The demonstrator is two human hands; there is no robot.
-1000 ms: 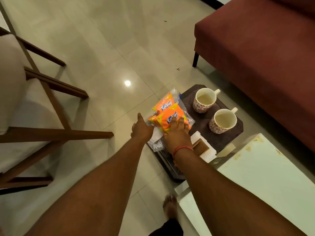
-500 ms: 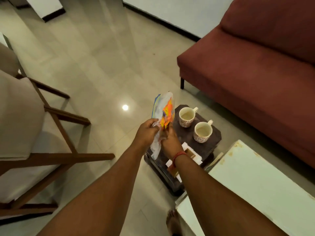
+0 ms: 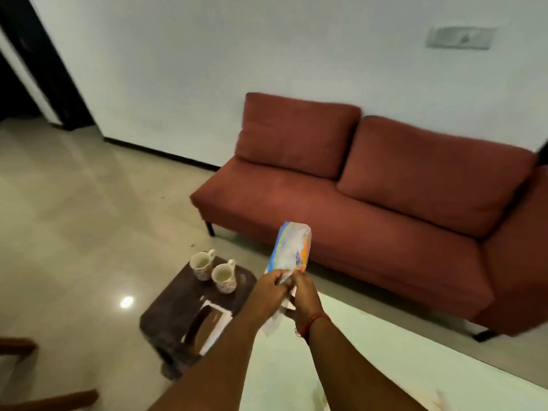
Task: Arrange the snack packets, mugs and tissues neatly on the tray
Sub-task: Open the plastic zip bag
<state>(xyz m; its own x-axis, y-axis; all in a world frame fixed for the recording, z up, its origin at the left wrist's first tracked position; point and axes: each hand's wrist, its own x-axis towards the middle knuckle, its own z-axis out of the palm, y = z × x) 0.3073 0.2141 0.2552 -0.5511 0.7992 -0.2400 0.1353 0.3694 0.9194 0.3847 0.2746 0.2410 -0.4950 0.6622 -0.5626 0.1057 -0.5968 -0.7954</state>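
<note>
Both of my hands hold up a clear plastic bag of orange snack packets (image 3: pixel 292 247) above the near corner of the white table. My left hand (image 3: pixel 271 287) grips its lower left side. My right hand (image 3: pixel 302 292), with a red thread at the wrist, grips the lower right side. Down on the left, a dark brown tray (image 3: pixel 178 307) sits on a low stand on the floor. Two patterned mugs (image 3: pixel 201 265) (image 3: pixel 224 277) stand upright at its far end. White tissues (image 3: pixel 218 318) lie at its near right, partly hidden by my left arm.
A dark red sofa (image 3: pixel 370 209) stands along the white wall behind. The white table (image 3: pixel 341 366) fills the lower right. Wooden chair legs (image 3: pixel 44 398) show at the lower left. The tiled floor (image 3: pixel 74 218) stretches to a dark doorway at upper left.
I lifted the snack bag off the tray with both hands and carried it up and to the right, over the white table. My head has tilted up, bringing the sofa and wall into view.
</note>
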